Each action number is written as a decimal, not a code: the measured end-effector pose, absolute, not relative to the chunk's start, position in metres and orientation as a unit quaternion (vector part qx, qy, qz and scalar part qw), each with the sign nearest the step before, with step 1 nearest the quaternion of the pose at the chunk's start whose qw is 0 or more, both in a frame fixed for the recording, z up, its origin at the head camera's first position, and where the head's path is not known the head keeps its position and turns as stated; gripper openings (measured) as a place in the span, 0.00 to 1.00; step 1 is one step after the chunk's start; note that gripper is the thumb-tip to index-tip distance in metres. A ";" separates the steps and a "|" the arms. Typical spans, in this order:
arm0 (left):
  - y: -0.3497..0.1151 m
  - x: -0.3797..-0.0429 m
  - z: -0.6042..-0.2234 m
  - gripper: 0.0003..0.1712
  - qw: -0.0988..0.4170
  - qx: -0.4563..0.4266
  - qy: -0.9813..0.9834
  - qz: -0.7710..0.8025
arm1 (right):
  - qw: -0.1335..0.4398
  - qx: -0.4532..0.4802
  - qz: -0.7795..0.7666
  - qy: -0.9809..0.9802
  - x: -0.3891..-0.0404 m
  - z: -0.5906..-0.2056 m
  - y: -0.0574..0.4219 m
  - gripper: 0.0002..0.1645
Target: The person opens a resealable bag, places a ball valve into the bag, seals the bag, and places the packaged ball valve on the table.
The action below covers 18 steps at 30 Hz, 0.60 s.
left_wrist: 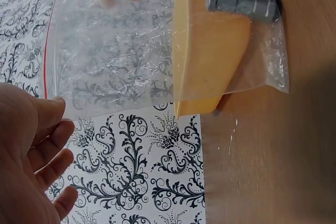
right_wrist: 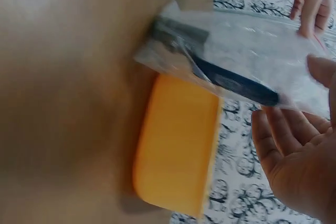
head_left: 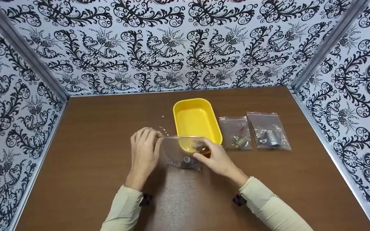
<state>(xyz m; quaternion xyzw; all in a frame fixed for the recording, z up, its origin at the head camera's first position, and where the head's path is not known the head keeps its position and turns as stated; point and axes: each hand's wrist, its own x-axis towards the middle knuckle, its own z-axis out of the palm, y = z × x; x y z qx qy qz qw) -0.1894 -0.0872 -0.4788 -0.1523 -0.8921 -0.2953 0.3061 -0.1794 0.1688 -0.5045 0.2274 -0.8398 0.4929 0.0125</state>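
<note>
Both hands hold up a clear zip bag (head_left: 175, 149) over the near end of the yellow tray (head_left: 215, 123). My left hand (head_left: 145, 149) pinches its top left corner between thumb and fingers, beside the red zip line in the left wrist view. At the opposite corner my right hand (head_left: 218, 160) grips the bag, thumb on the near side, with other fingers (right_wrist: 283, 135) loosely bent below it. Low in the bag lies a grey ribbed cylinder (left_wrist: 241, 1). A dark blue handle-like piece (right_wrist: 236, 82) slants along the bag's right side, close to the right fingertips.
Two more zip bags lie right of the tray: one with brassy metal parts (head_left: 240, 141), the other with grey fittings (head_left: 271, 138). Small pale bits (head_left: 164, 130) are scattered left of the tray. Patterned walls (head_left: 185, 48) enclose the brown table (head_left: 85, 144) at back and sides.
</note>
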 end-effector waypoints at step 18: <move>-0.089 -0.181 -0.473 0.03 0.306 -0.172 -0.877 -0.329 | -0.013 0.163 0.547 -0.821 -0.171 -0.527 0.164 0.11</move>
